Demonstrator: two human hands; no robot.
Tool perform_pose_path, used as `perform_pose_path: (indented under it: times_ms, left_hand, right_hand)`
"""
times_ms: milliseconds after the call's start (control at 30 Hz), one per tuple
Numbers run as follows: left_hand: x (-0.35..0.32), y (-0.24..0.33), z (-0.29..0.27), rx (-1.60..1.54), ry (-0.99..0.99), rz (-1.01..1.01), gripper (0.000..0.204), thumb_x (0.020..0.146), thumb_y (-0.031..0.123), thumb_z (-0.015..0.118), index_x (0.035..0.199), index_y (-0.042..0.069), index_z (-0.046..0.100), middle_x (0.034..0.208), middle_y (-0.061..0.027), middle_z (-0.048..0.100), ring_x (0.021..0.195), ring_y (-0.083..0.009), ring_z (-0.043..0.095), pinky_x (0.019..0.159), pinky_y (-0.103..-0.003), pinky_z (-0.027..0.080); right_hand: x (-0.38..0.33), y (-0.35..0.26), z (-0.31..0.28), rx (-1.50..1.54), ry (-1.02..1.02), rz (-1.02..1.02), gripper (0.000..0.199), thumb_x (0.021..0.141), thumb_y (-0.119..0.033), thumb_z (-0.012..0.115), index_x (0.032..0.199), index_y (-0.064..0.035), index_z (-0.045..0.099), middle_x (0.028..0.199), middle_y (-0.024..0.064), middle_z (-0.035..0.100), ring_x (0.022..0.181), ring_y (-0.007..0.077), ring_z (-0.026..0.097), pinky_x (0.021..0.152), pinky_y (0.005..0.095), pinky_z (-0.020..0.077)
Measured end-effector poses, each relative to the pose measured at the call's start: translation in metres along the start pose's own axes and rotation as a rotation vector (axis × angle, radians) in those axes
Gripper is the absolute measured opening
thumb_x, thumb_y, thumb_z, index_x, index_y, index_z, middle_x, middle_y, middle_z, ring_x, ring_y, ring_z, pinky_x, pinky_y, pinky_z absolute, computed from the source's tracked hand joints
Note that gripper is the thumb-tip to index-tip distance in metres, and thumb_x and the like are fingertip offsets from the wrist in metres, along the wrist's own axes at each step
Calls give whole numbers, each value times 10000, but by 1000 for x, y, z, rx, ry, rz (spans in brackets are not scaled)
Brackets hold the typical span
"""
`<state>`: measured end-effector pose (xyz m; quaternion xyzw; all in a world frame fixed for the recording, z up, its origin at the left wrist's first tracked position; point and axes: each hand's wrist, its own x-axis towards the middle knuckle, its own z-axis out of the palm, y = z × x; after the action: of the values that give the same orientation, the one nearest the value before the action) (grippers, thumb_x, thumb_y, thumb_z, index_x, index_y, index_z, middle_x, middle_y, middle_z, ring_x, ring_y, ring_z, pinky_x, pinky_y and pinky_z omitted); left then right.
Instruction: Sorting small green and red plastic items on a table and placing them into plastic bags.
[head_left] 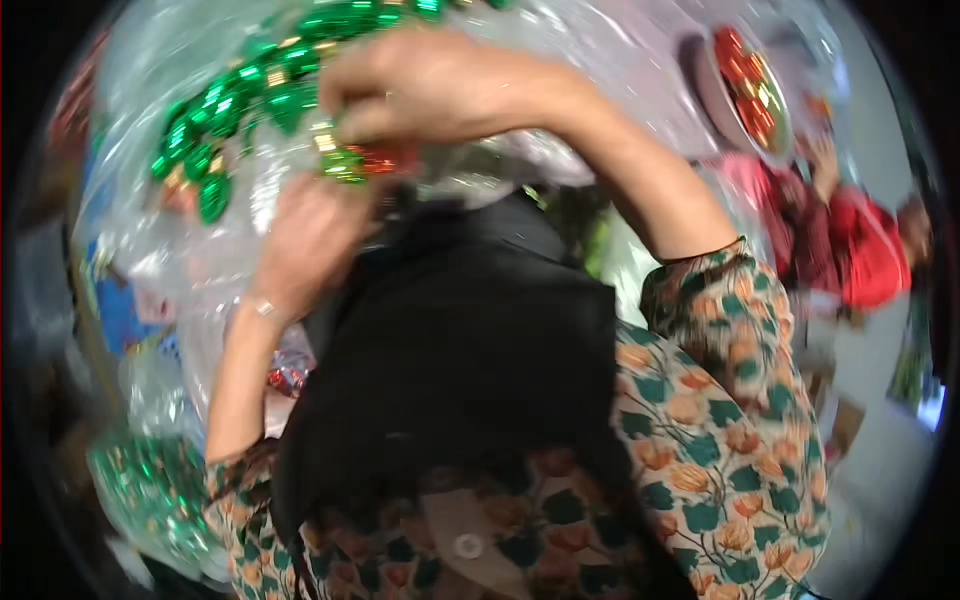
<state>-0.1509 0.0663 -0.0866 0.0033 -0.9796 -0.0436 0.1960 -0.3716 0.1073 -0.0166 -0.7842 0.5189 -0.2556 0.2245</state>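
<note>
- R hand (425,90), ~11–12 o'clock from ctr of view: blurred; fingers bent, pointing to 9. Can't tell if clamped on anything.
- L hand (312,235), ~10: blurred, back up, fingertips toward 1. Apart or together: can't tell.
- Betw. hands, ~10–11: shiny green-gold ornament (345,166) w/ red piece (388,158) just beside it, at 3; whether joined, can't tell.
- Green foil string (215,100), gold bits in it: arcs ~10 to 12, beyond hands, on clear plastic sheet (130,190).
- Container 1, ~2: white bowl (722,108), well apart from both hands. Contents: shiny red & gold pieces (757,98).
- Container 2, ~8, near rim of view: clear plastic bag (125,470). Contents: many small green glints; indiv. pcs too small to tell.
- Red shiny bits (288,378), ~8, inboard of L forearm; mostly hidden.
- Co-worker (868,250), red top, ~3; one hand near bowl.
</note>
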Motion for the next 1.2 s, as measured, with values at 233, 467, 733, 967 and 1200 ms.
perform_pose_path:
  times_ms: [233, 467, 733, 967, 1200]
  left_hand:
    - [-52, -21, -42, 73, 228, -364, 232, 742, -43, 629, 973, -21, 618, 947, -155, 608, 899, -287, 583, 839, -396, 439]
    - [-56, -12, -19, 82, 340, -574, 135, 744, -68, 624, 874, -34, 635, 851, -147, 628, 816, -279, 607, 761, -341, 470]
    - [-79, -5, -47, 48, 390, -733, 130, 723, 4, 679, 841, -21, 633, 787, -131, 603, 758, -272, 593, 694, -322, 468]
    - [-39, 12, -43, -9, 330, -546, 165, 707, 58, 686, 853, -3, 640, 879, -138, 607, 800, -280, 586, 707, -340, 475]
    - [-251, -1, 8, 58, 747, -1602, 216, 844, 185, 624, 790, -23, 625, 707, -79, 617, 658, -135, 564, 635, -267, 448]
  right_hand:
    - [-376, 72, -52, -130, 988, 1071, 176, 860, -173, 606, 755, -34, 580, 648, 4, 534, 583, 80, 467, 551, 226, 389]
    - [-544, 174, 159, -424, 479, 1336, 369, 720, -227, 584, 1023, -16, 598, 1094, 249, 551, 1014, 368, 526, 874, 405, 439]
    - [-641, 283, 184, -756, -477, 1627, 308, 878, -255, 447, 1146, -160, 566, 1229, 100, 505, 1145, 348, 454, 932, 457, 390]
    - [-566, 211, 120, -471, -419, 1657, 466, 784, -378, 551, 1194, -155, 546, 1159, 164, 573, 1110, 339, 518, 935, 422, 389]
    - [-436, 111, 14, 174, 690, 1302, 163, 760, -192, 576, 798, -40, 530, 678, 60, 512, 660, 158, 522, 624, 290, 462]
